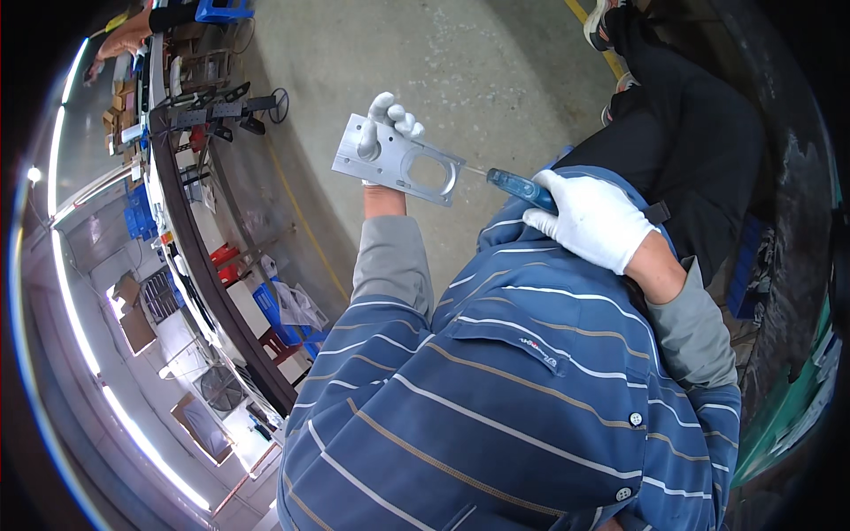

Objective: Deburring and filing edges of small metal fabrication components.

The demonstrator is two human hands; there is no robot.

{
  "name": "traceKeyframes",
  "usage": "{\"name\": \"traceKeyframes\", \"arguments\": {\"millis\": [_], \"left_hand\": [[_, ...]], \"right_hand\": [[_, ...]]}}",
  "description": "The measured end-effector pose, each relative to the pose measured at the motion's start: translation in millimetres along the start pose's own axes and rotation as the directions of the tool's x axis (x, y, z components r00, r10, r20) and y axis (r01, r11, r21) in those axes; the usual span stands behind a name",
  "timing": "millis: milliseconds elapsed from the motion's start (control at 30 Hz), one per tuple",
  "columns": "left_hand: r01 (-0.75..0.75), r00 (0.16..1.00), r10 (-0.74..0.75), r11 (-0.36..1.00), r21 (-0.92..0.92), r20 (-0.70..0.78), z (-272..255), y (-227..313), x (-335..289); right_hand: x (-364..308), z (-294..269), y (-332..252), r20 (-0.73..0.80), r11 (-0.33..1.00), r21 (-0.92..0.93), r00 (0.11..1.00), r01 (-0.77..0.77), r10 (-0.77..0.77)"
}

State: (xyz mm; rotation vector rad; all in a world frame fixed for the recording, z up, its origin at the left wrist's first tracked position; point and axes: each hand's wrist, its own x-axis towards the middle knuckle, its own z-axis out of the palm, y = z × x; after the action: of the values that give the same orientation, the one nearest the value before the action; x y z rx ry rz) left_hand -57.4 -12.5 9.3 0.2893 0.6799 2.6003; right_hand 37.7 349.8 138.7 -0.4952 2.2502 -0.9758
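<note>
My left hand (pixel 390 115), in a white glove, grips a flat silver metal plate (pixel 391 166) and holds it up in front of my body. The plate has a large oval opening, a smaller hole with my thumb in it, and several tiny holes. In my white-gloved right hand (pixel 598 221) is a screwdriver (pixel 521 188) with a translucent blue handle. Its thin shaft points left at the plate's right-hand edge. Whether the tip touches the metal or sits in a hole is too small to tell.
Below the plate lies a grey concrete floor (pixel 460 71) with yellow lines. A long workbench with a dark edge (pixel 212 265) runs along the left, with blue bins (pixel 140 212) and boxes beyond it. A dark surface (pixel 792 239) rises close on my right.
</note>
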Motion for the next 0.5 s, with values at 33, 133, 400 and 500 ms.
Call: {"name": "traceKeyframes", "arguments": {"millis": [33,133,400,500], "left_hand": [[-0.01,1.0,0.01,1.0,0.003,-0.029,2.5,0.7,-0.7],[-0.025,0.998,0.027,0.999,0.023,-0.06,8.4,1.3,-0.6],[0.221,0.956,-0.185,0.965,0.142,-0.228,70.4,-10.5,16.9],[0.438,0.892,-0.336,0.809,0.393,-0.302,57.8,0.9,-1.1]], "right_hand": [[0.9,-2.2,-0.4,0.013,1.0,0.01,1.0,-0.024,0.024],[4.1,-6.7,1.0,0.021,0.998,0.036,0.999,-0.048,0.048],[-1.8,-41.6,3.5,0.142,0.798,0.571,0.98,-0.194,0.136],[-6.4,-48.4,9.9,0.116,0.756,0.621,0.978,-0.207,0.172]]}}
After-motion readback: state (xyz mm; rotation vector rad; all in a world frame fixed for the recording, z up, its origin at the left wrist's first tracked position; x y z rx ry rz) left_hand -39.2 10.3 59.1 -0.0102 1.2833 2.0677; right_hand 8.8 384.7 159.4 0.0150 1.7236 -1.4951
